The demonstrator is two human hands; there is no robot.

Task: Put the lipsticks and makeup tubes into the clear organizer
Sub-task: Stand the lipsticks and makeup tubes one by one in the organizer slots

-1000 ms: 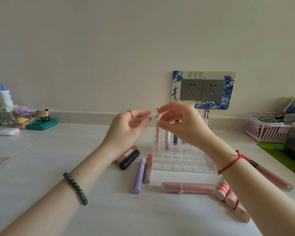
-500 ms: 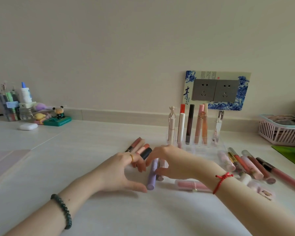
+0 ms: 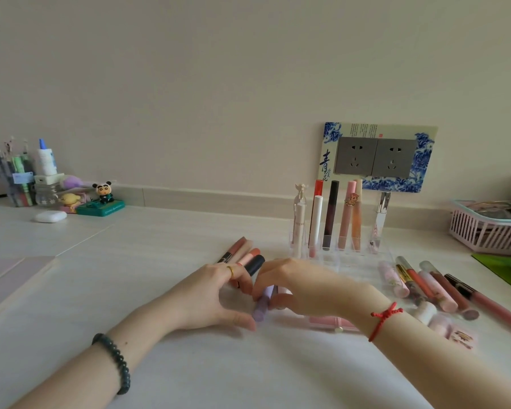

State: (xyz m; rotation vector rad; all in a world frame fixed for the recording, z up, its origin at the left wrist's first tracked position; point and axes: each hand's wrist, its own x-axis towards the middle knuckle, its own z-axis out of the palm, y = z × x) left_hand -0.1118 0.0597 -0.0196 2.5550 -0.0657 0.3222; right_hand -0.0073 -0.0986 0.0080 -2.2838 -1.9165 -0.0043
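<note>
The clear organizer (image 3: pixel 353 261) stands mid-table with several tubes upright in its back row, among them a white one (image 3: pixel 316 219) and a dark one (image 3: pixel 331 214). Both hands are low on the table in front of it. My right hand (image 3: pixel 304 287) curls its fingers and thumb around a purple tube (image 3: pixel 261 309) lying flat, with a pale pink tube (image 3: pixel 282 290) beside it. My left hand (image 3: pixel 213 293) rests next to that tube, thumb on the table and fingers by a black lipstick (image 3: pixel 254 264). A flat pink tube (image 3: pixel 331 321) lies under my right wrist.
Several loose lip tubes (image 3: pixel 425 286) lie right of the organizer. A pink basket (image 3: pixel 484 234) and a green mat (image 3: pixel 508 270) are at the far right. A pen holder (image 3: pixel 15 184), a panda figurine (image 3: pixel 104 194) and a white case (image 3: pixel 49 216) stand far left.
Both hands have come down from the organizer's top to the table. They have closed in around the purple tube, and the view has shifted left.
</note>
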